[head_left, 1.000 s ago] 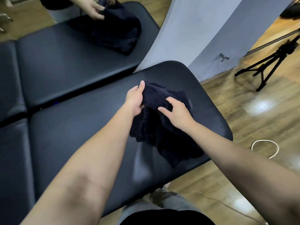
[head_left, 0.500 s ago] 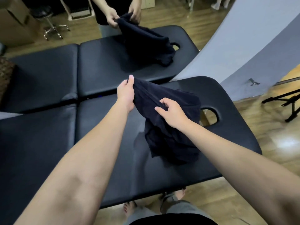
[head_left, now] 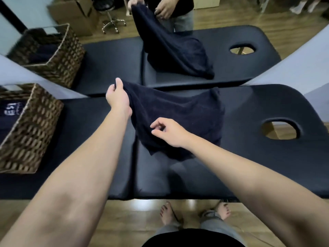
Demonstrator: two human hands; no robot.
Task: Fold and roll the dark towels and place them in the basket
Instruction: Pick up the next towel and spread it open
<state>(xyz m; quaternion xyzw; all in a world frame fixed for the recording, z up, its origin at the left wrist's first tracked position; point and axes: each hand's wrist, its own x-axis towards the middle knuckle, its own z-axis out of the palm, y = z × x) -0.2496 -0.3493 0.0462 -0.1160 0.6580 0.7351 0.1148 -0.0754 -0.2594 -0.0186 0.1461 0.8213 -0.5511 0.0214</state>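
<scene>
A dark navy towel point(head_left: 181, 114) hangs half lifted over the middle of the black padded table point(head_left: 249, 166), its lower part resting on the padding. My left hand point(head_left: 118, 98) pinches the towel's upper left corner and holds it up. Just in front of the towel's near left edge, my right hand point(head_left: 167, 131) hovers with fingers loosely curled and apart, holding nothing. A woven brown basket point(head_left: 26, 132) stands on the table's left end, with dark cloth bearing a white print point(head_left: 12, 109) inside it.
The table has an oval face hole point(head_left: 279, 129) at its right end. Beyond the far edge a similar table, basket point(head_left: 53, 50) and a person holding another dark towel point(head_left: 174, 49) appear, possibly a mirror image. My bare feet point(head_left: 167, 214) stand on wooden floor.
The view has swung left, bringing the basket in. My left hand has pulled the towel's corner out to the left, spreading it. My right hand has let go of the towel.
</scene>
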